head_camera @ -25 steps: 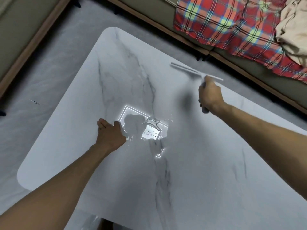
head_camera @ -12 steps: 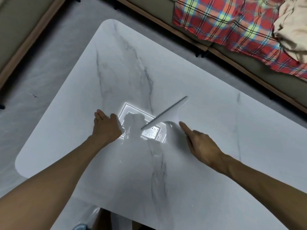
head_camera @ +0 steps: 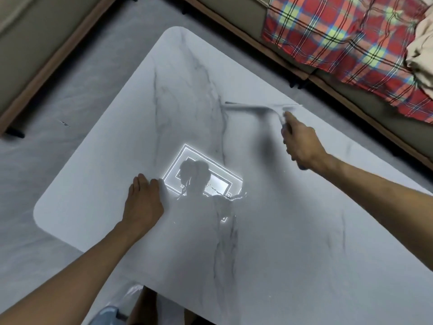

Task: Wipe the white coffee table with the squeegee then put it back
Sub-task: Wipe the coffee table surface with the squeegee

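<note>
Overhead view of a white, grey-veined worktop (head_camera: 304, 231). The right grip (head_camera: 302, 143) has its fingers curled round the handle of a grey squeegee (head_camera: 257, 107), whose blurred blade sits close to the worktop's far edge. The left grip (head_camera: 143, 205) rests flat with straight fingers towards the left edge, beside a bright light reflection (head_camera: 206, 174). A red plaid blanket (head_camera: 339, 38) lies beyond.

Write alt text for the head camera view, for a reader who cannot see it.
A person's right hand holds a squeegee with its blade near the far edge of a white marble-patterned coffee table, while the left hand rests flat beside a bright rectangular light reflection. A red plaid blanket lies on the sofa beyond.
</note>
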### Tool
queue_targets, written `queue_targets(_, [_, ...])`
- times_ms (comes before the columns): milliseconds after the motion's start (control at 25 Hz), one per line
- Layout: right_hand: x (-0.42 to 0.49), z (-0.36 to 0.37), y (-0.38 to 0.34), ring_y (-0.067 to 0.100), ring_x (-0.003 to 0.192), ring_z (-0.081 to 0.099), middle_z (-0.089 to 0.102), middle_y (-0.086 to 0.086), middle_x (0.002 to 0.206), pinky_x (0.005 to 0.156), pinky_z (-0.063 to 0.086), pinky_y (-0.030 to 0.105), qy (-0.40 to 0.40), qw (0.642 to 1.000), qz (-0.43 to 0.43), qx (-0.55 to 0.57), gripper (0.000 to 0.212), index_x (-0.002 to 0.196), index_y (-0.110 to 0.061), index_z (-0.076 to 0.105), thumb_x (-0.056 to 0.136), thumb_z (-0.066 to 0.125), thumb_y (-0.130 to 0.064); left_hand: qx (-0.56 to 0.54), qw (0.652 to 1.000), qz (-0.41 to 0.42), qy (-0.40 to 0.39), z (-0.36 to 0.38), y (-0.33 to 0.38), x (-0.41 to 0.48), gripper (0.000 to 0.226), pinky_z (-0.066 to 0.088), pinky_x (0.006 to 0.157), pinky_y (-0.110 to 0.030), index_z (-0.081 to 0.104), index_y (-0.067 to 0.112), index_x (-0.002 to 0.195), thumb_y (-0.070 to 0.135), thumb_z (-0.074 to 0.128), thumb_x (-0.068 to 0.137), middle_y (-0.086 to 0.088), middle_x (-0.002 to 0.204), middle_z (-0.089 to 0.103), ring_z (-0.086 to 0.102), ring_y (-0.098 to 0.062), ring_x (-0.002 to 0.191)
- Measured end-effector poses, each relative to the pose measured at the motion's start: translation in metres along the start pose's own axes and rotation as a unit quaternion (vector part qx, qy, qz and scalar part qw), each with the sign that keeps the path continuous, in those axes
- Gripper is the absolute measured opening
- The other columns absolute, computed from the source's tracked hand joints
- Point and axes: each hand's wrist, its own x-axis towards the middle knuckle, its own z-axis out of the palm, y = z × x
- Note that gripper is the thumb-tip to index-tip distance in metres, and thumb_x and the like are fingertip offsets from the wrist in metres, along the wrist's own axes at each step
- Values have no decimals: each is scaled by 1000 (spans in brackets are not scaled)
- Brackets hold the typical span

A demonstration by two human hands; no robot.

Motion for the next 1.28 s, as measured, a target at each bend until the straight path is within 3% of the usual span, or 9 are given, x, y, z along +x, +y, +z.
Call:
queue_targets(120, [55,9,-38,28,58,44,47,15,86,44,34,24,45,985,102,131,20,90,-21,40,92,22,-13,-23,999,-14,-21,2,-2,0,35,35,106,-44,49,-4,110,-7,41,76,-33,133,39,38,-45,127])
queue_targets(240, [62,38,-57,25,52,46,51,18,91,39,36,25,42,991,104,69,28,112,-14,37,88,27,-5,-38,997,-24,-64,1,-4,7,41,31,112,-43,43,-6,120,-3,42,79,-37,146,26,30,-43,137])
queue_targets(400, [8,94,-53,43,87,59,61,25,102,71,47,44,3,989,-88,-120,58,150,-17,17,95,35,-11,-38,997,-13,-73,-2,-7,7,38,40,99,-42,43,-2,114,3,47,76,-35,133,35,41,-43,119])
queue_targets(520, [-45,129,-26,40,78,60,61,21,91,68,43,40,-56,967,-184,-164,62,152,-20,14,95,38,-19,-26,997,8,-76,-2,-14,2,38,39,96,-42,43,-2,113,5,49,75,-32,135,33,40,-43,119])
queue_targets(720, [-133,129,45,34,65,53,56,10,96,58,39,35,-139,933,-208,-260,68,152,-36,3,96,39,-20,-67,994,-1,-85,6,-23,-24,34,36,103,-41,43,1,117,2,45,84,-23,153,22,34,-39,133])
queue_targets(840, [-173,110,79,30,61,50,55,5,87,58,44,37,-135,923,-192,-305,60,152,-36,9,99,34,-25,-101,993,21,-65,10,-27,-53,26,34,82,-31,46,5,108,-2,45,83,-15,123,47,47,-31,109])
queue_targets(1000, [-201,90,78,29,75,60,62,1,92,67,49,38,-123,933,-172,-291,52,151,-35,13,101,27,-38,-180,981,-7,-73,11,-49,-83,14,33,63,-30,47,11,99,6,47,86,-1,85,51,53,-26,83])
queue_targets(1120, [-212,108,34,33,80,62,65,-1,109,68,49,38,-128,914,-259,-286,51,150,-30,16,101,27,-40,-222,971,-76,-43,12,-71,-99,5,39,57,-31,46,13,94,17,44,92,-3,77,57,56,-24,72])
queue_targets(1280, [-217,197,-41,34,88,64,61,-1,117,70,47,38,-211,842,-396,-301,44,146,-30,30,102,32,-36,-204,969,-138,32,22,-107,-115,22,36,52,-30,47,13,83,23,34,99,-5,74,58,55,-20,65])
